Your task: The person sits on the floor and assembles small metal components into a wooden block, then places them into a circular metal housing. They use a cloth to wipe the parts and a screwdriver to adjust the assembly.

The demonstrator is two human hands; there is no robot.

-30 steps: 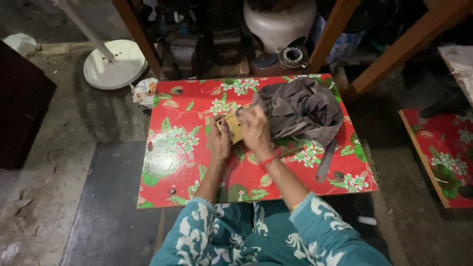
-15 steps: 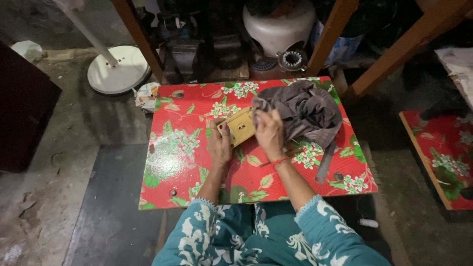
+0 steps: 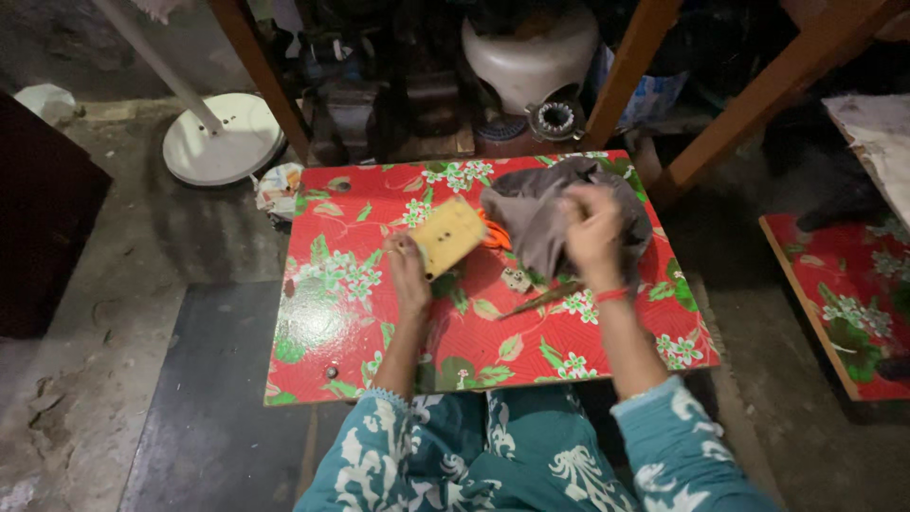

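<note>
My left hand (image 3: pixel 409 274) holds a flat yellowish rectangular plate (image 3: pixel 447 235) with small holes, tilted up above the red floral table (image 3: pixel 332 313). Over to the right, my right hand (image 3: pixel 593 230) is blurred and rests on a grey cloth (image 3: pixel 531 213) that lies bunched at the table's back right; whether the fingers grip it is unclear. A small pale part (image 3: pixel 517 280) lies on the table between my hands. Beside it lies a thin dark tool (image 3: pixel 542 299). Something orange (image 3: pixel 493 235) shows under the cloth's edge.
A white round fan base (image 3: pixel 220 150) with a pole stands on the floor at back left. A white pot-like vessel (image 3: pixel 531 57) and dark clutter sit behind the table. Wooden beams (image 3: pixel 633 66) slant at back right. Another red floral board (image 3: pixel 844 294) lies at right.
My right hand has let go of the yellowish plate and moved right onto the grey cloth. My left hand now holds the plate alone, tilted up.
</note>
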